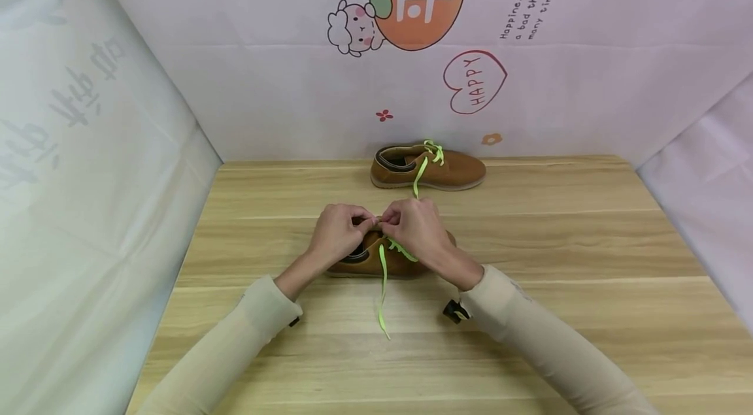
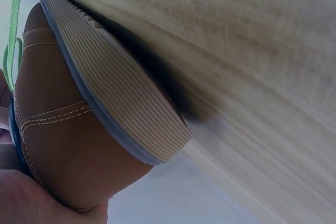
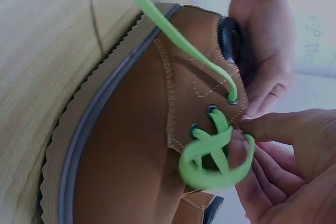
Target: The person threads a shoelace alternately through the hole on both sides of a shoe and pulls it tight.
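Observation:
A brown leather shoe [image 1: 353, 265] with bright green laces stands on the wooden table, toe to the right. My left hand [image 1: 338, 232] reaches over its heel opening and pinches the far eyelet flap. Beside it, touching fingertips, my right hand [image 1: 414, 225] pinches the green shoelace [image 3: 218, 179] at the flap's edge; the lace tip is hidden by the fingers. In the right wrist view, the lace loops loosely from the near eyelets to those fingers. The other lace end [image 1: 384, 291] hangs over the near side onto the table. The left wrist view shows the heel [image 2: 79, 156].
A second brown shoe [image 1: 459, 170] with green laces stands behind, close to the printed white backdrop [image 1: 282, 95]; one lace end trails toward my right hand. White cloth walls flank the wooden table [image 1: 565, 330]. Dark wrist gear [image 1: 455, 312] hangs beneath my right sleeve.

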### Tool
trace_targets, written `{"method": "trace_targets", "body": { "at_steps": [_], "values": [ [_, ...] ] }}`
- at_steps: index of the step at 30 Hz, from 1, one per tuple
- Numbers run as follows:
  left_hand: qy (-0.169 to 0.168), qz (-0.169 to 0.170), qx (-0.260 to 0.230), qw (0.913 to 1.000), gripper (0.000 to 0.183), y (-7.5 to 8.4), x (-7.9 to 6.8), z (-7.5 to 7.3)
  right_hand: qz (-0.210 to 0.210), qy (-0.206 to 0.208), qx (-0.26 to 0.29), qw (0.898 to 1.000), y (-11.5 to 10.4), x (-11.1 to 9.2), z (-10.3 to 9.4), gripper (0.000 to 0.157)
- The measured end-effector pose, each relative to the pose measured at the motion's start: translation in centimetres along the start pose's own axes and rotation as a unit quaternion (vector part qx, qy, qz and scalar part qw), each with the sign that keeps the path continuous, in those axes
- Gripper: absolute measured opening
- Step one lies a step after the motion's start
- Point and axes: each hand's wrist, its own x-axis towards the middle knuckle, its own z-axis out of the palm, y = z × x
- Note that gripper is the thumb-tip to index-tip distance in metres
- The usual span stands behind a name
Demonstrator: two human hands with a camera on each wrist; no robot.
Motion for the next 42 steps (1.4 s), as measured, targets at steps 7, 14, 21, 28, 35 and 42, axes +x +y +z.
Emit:
{"method": "trace_targets", "body": {
  "at_steps": [7, 14, 21, 28, 35, 42],
  "values": [
    [0.002, 0.009, 0.002, 1.0, 0.012, 0.0, -0.1, -0.1, -0.009, -0.017, 0.02, 1.0, -0.2, -0.4, -0.5, 0.008],
    [0.006, 0.02, 0.008, 0.9997, 0.011, -0.2, -0.1, 0.1, -0.036, 0.005, -0.012, 0.999, -0.3, -0.5, -0.3, 0.006],
    [0.008, 0.034, 0.02, 0.9992, 0.01, -0.2, -0.1, 0.1, -0.077, 0.045, -0.059, 0.994, -0.1, -0.8, 0.3, 0.008],
    [0.007, 0.057, 0.029, 0.9979, 0.005, -0.3, -0.2, -0.2, -0.09, 0.072, -0.114, 0.987, 0.5, -0.7, 0.4, 0.017],
    [0.021, 0.074, 0.041, 0.9962, 0.004, -0.5, -0.3, 0.0, -0.096, 0.037, -0.106, 0.989, 1.4, -0.3, 0.2, 0.016],
    [0.038, 0.095, 0.053, 0.9934, 0.006, -0.5, -0.6, 0.2, -0.081, -0.017, -0.058, 0.995, 1.6, 0.1, 0.0, 0.006]
  ]
}}
